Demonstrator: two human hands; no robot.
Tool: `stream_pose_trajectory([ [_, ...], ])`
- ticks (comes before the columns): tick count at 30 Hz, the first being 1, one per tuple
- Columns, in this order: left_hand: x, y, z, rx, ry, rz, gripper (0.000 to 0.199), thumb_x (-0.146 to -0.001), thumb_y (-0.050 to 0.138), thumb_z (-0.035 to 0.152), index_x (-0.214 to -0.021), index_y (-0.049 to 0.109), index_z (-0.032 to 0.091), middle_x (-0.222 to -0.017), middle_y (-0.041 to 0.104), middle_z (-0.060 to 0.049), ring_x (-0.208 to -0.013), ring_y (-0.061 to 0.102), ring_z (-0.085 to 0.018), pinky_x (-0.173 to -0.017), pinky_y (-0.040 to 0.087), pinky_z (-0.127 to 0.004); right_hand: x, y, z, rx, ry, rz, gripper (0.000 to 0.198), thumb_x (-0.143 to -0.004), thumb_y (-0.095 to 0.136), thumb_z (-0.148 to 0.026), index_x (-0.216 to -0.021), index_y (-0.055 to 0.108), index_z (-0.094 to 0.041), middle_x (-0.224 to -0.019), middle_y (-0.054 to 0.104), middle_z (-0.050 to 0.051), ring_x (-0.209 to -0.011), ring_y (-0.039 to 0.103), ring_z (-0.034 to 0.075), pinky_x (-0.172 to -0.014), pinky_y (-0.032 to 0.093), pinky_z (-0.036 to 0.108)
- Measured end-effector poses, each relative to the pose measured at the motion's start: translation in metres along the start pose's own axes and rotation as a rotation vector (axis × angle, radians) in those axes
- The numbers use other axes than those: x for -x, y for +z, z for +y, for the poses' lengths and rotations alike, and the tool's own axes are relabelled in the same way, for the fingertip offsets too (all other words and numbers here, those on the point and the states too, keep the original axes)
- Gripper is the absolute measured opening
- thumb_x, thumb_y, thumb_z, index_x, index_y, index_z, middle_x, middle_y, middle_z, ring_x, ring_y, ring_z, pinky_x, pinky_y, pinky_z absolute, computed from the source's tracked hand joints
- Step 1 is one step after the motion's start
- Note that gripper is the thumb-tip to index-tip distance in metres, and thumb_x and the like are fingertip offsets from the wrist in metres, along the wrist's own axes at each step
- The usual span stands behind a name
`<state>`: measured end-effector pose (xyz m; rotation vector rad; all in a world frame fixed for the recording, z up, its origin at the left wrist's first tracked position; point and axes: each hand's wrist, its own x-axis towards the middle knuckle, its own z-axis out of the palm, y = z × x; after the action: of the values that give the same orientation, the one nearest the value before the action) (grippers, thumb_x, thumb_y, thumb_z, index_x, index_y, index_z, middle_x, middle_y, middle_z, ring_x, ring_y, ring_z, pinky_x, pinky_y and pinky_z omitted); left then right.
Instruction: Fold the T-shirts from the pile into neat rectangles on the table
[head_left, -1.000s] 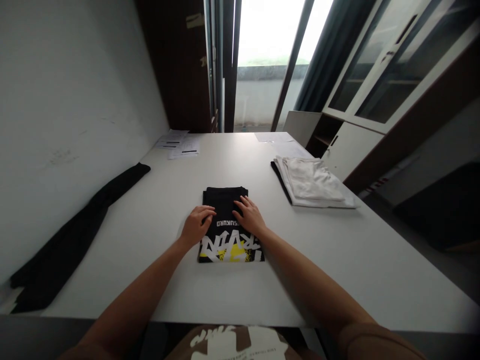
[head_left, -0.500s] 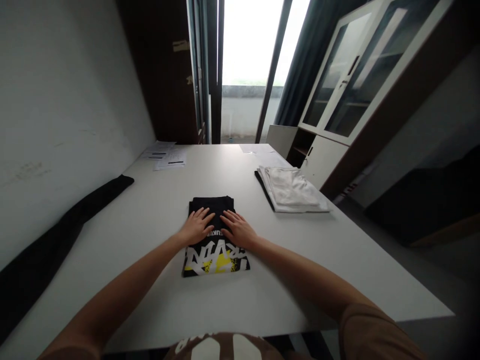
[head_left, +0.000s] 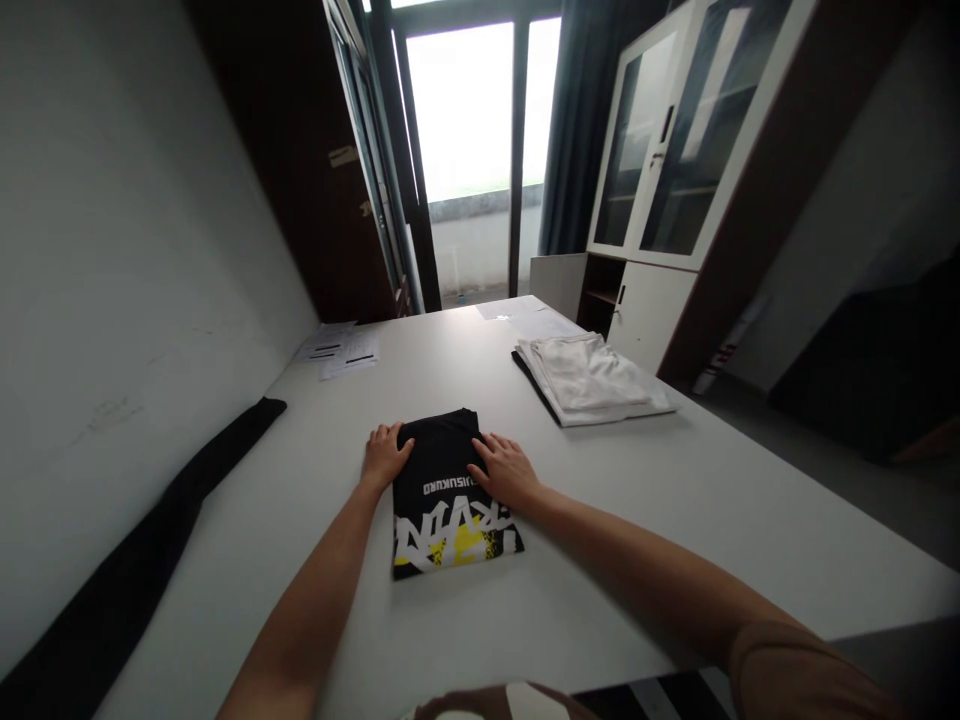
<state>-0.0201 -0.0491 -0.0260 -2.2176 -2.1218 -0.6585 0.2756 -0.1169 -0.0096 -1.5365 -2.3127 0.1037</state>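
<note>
A folded black T-shirt [head_left: 439, 455] with white lettering and a yellow print lies flat on the white table, its lettering upside down to me. At its left edge rests my left hand [head_left: 385, 455], open, the thumb on the cloth and the fingers beside the upper left corner. My right hand [head_left: 508, 470] lies open along the right edge, with its thumb on the shirt and its other fingers stretched forward. Both palms face down. Part of the right edge is hidden under my right hand.
A stack of folded white clothes [head_left: 592, 375], with something black beneath, lies at the right. Dark cloth [head_left: 187, 490] runs along the table's left side by the wall. Papers [head_left: 341, 350] lie at the far left. A glass-door cabinet [head_left: 652, 150] stands behind.
My hands have moved apart, from the middle of the shirt out to its left and right edges, uncovering more lettering. The view has tilted and shifted.
</note>
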Motion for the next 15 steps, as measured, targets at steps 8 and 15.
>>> stream_pose_trajectory([
  [8, 0.006, -0.006, 0.012, 0.195, -0.025, 0.026, 0.056, -0.094, 0.059, 0.035, -0.147, 0.052, 0.019, -0.12, 0.069, -0.014, -0.111, 0.065, -0.03, -0.099, 0.046, -0.041, -0.001, 0.001, 0.003, -0.076, -0.049, -0.023, 0.054, -0.1, 0.051, -0.047, -0.148, 0.055, -0.023, -0.154, 0.048, 0.015, -0.145, 0.039, 0.031, -0.119, 0.025, 0.049],
  [15, -0.001, 0.0, 0.012, 0.597, -0.14, 0.009, 0.065, -0.088, 0.069, 0.034, -0.149, 0.048, 0.025, -0.126, 0.069, -0.012, -0.091, 0.072, -0.022, -0.09, 0.055, -0.037, -0.011, -0.001, 0.011, -0.368, -0.063, 0.017, 0.046, -0.091, 0.065, -0.04, -0.134, 0.066, -0.025, -0.144, 0.059, 0.01, -0.133, 0.054, 0.028, -0.116, 0.036, 0.044],
])
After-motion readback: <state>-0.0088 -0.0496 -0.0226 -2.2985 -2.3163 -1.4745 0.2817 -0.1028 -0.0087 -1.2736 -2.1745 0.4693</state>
